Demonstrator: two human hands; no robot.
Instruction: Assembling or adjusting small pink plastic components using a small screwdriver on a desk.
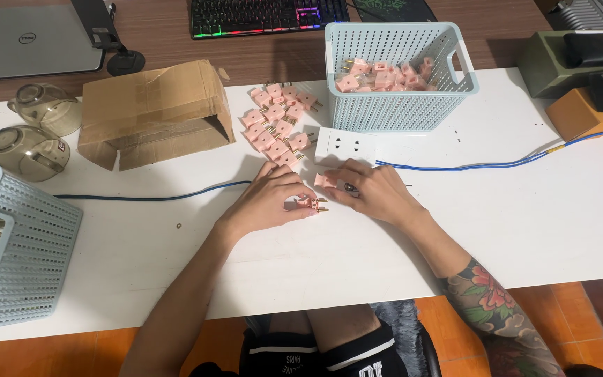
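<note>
My left hand (pixel 268 199) rests on the white table (pixel 525 209) with its fingers closed on a pink plug adapter (pixel 313 204) with brass pins. My right hand (pixel 375 192) lies just to the right, fingers pinching another pink adapter (pixel 324 181). A white power strip (pixel 343 146) sits right behind both hands, with a blue cable (pixel 469 166) leading off to the right. A pile of several pink adapters (pixel 277 122) lies behind my left hand. More pink adapters fill a light blue basket (pixel 399 112) at the back.
An open cardboard box (pixel 151 112) stands at the back left, beside two glass bowls (pixel 33 132). A second light blue basket (pixel 15 244) sits at the left edge. A laptop (pixel 29 38) and keyboard (pixel 266 15) lie beyond the table.
</note>
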